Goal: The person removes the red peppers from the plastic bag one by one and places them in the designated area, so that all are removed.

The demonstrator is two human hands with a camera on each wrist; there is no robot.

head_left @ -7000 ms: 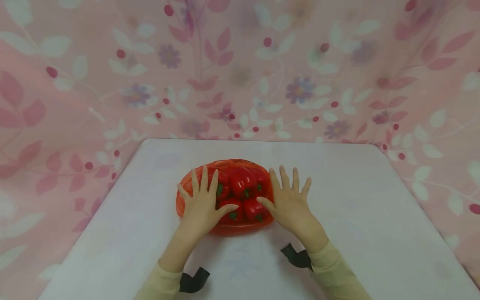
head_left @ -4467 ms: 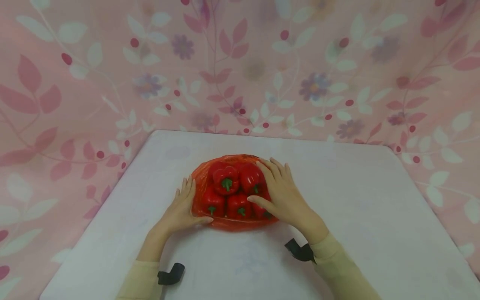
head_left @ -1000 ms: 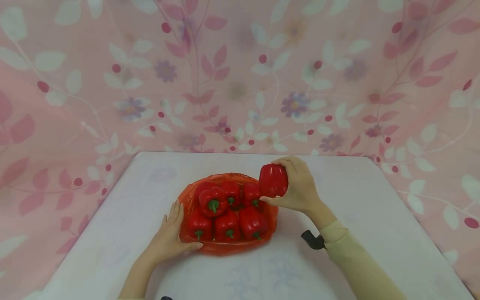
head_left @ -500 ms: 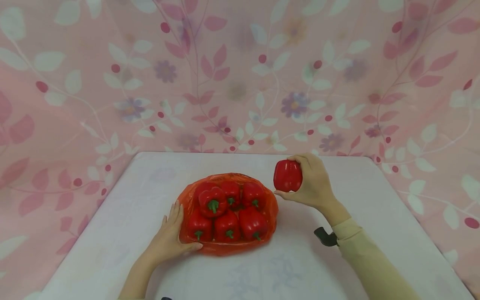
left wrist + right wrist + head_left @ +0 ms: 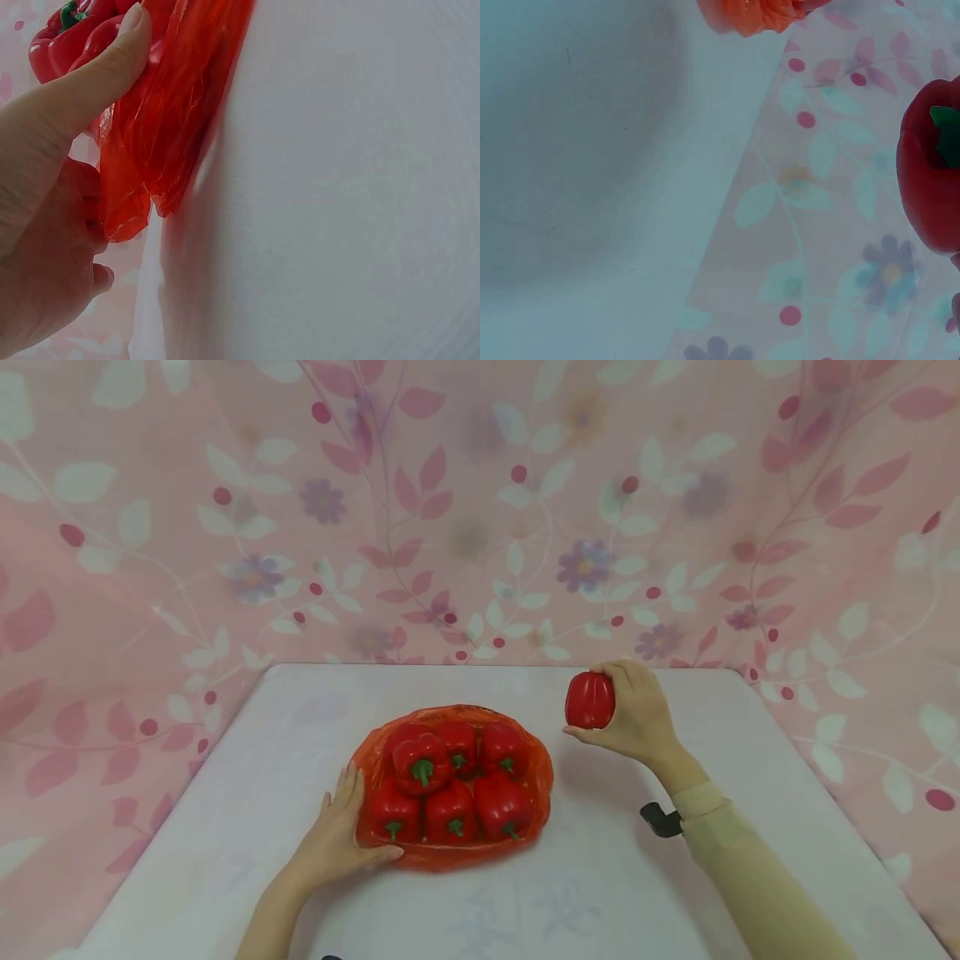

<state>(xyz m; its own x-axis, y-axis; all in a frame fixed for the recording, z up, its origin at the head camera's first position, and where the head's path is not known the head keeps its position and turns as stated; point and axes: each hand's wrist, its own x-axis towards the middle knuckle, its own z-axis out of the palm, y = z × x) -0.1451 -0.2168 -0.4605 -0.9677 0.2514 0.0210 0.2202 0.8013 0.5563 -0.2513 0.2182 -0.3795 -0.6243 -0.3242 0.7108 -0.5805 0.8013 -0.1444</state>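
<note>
Near the middle of the white table lies an orange-red plastic bag [image 5: 455, 857], its top showing several red bell peppers [image 5: 448, 810] with green stems. My left hand [image 5: 330, 839] rests against the bag's left side, fingers along its edge and thumb on the front rim; the left wrist view shows the bag's crinkled plastic [image 5: 176, 112] between thumb and fingers. To the right of the bag, my right hand [image 5: 637, 714] holds one red bell pepper [image 5: 588, 702] between thumb and fingers, above the table. Its green stem [image 5: 949, 135] shows in the right wrist view, where the hand is mostly out of frame.
A white table [image 5: 712, 760] extends on all sides of the bag, its far edge behind the raised pepper. A pink curtain [image 5: 465, 510] with leaves and flowers hangs around the table. A black wrist mount [image 5: 662, 819] sticks out by the right sleeve.
A bell pepper has been lifted from the bag, and my right hand has carried it right, away from the bag. My left hand moved from over the bag to its left side and stays there.
</note>
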